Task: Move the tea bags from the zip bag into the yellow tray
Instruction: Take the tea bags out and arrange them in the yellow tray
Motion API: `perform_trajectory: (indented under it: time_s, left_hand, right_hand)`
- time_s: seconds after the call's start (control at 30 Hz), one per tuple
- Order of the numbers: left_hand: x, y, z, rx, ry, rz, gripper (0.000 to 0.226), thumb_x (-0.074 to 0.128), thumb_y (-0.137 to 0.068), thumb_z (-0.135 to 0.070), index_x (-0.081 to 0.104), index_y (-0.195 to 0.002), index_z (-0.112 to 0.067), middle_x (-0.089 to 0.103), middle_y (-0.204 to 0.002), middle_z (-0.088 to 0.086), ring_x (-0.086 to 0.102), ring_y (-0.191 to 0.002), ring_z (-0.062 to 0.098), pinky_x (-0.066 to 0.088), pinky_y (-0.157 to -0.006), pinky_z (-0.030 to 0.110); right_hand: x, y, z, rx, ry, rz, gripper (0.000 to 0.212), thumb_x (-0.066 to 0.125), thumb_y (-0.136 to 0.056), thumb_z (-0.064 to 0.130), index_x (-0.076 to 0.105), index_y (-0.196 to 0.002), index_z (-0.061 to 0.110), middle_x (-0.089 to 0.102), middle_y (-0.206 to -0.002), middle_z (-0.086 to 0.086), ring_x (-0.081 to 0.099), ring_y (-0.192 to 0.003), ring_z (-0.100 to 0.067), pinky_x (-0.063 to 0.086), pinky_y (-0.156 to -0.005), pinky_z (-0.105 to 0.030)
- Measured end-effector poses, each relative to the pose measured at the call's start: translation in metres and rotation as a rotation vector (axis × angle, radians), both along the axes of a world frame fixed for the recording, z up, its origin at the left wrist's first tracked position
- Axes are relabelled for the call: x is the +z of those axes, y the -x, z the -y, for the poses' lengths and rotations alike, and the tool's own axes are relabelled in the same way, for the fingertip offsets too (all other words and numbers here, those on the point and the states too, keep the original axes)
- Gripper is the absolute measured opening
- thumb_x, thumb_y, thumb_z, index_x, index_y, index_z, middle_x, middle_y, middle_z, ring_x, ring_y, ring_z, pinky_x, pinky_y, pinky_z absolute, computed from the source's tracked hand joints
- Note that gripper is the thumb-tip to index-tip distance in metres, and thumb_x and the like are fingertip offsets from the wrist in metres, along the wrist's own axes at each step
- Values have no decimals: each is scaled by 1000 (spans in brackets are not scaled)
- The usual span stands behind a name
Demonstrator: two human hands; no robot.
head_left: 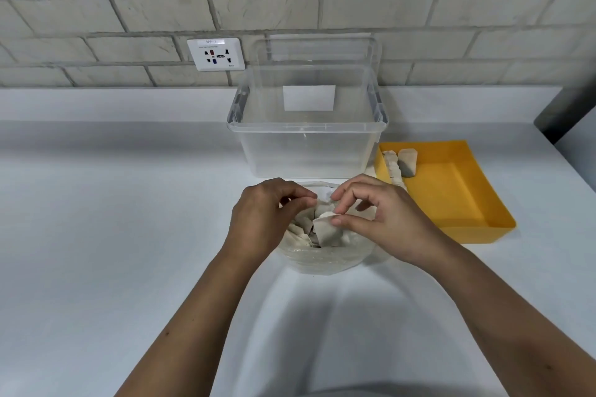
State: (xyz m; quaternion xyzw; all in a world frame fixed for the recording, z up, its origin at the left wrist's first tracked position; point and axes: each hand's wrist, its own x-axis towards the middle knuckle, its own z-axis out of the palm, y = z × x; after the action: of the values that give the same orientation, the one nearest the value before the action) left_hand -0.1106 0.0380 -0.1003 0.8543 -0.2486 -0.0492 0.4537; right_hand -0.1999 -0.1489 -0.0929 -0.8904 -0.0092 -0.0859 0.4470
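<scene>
A clear zip bag lies on the white counter in front of me, holding several beige tea bags. My left hand pinches the bag's left rim at its mouth. My right hand pinches one tea bag between thumb and forefinger, just over the open mouth. The yellow tray stands to the right, with several tea bags lined along its far left corner.
A large clear plastic tub stands just behind the zip bag, touching the tray's left corner. A wall socket sits on the brick wall behind. The counter's right edge runs past the tray.
</scene>
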Motion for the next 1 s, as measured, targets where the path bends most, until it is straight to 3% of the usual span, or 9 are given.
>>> perform_trajectory:
  time_s: [0.17, 0.33, 0.47, 0.57, 0.63, 0.67, 0.73, 0.83, 1.0]
  left_hand:
    - [7, 2, 5, -79, 100, -127, 4, 76, -86, -25, 80, -87, -26, 75, -87, -13, 65, -77, 6, 52, -74, 22]
    - [9, 5, 4, -89, 242, -339, 21, 69, -85, -44, 78, -94, -27, 77, -90, -3, 72, -87, 18, 55, -86, 36]
    - [7, -1, 4, -53, 172, -252, 15, 78, -80, -36, 75, -79, -21, 70, -71, -8, 62, -65, 7, 49, -69, 22]
    - [10, -9, 6, -35, 204, -205, 14, 77, -83, -31, 74, -78, -18, 69, -71, 0, 58, -65, 9, 46, -69, 23]
    - [12, -14, 4, -66, 221, -210, 10, 74, -87, -29, 75, -83, -20, 71, -74, -1, 62, -68, 6, 49, -71, 19]
    - [10, -16, 1, -86, 160, -180, 6, 72, -88, -27, 76, -86, -22, 72, -74, -6, 62, -69, 2, 48, -71, 15]
    - [1, -23, -5, -137, -171, 7, 6, 71, -89, -27, 75, -94, -29, 72, -82, -13, 61, -75, 0, 46, -72, 18]
    - [-11, -28, -7, -230, -632, 249, 15, 68, -87, -29, 74, -99, -34, 69, -97, -11, 58, -95, 12, 34, -79, 25]
    - [-19, -28, -2, -212, -763, 408, 17, 64, -89, -38, 73, -103, -37, 63, -104, -9, 53, -107, 15, 27, -92, 28]
  right_hand:
    - [-3, -5, -7, -52, -73, -39, 10, 74, -84, 22, 65, -80, 22, 69, -99, 15, 62, -98, 0, 49, -86, -26]
    - [-4, -11, -9, -97, -170, 11, 11, 71, -88, 17, 61, -83, 13, 68, -80, 3, 66, -78, -14, 55, -77, -40]
    - [-1, -18, -9, -137, -265, 93, 13, 72, -86, 15, 61, -93, 14, 69, -83, 1, 67, -81, -16, 55, -77, -31]
    - [-3, -24, -9, -156, -324, 56, 20, 71, -87, 16, 65, -106, 20, 69, -83, 2, 65, -82, -17, 54, -78, -26]
    - [-7, -25, -7, -190, -281, 49, 11, 70, -88, 17, 70, -98, 18, 68, -81, 7, 63, -77, -9, 52, -75, -22]
    - [-11, -25, -6, -210, -260, 49, 7, 70, -88, 18, 71, -95, 17, 67, -80, 9, 61, -75, -5, 50, -74, -20]
    - [-17, -22, -3, -246, -249, 33, 4, 70, -88, 19, 71, -92, 17, 67, -80, 9, 59, -74, -1, 48, -72, -15]
    - [-25, -16, -1, -265, -260, -23, 3, 69, -89, 18, 69, -91, 16, 65, -79, 8, 56, -71, 1, 46, -69, -11]
    - [-33, -12, -3, -247, -265, -89, 7, 70, -88, 20, 71, -93, 15, 68, -83, 7, 61, -77, -3, 48, -74, -15]
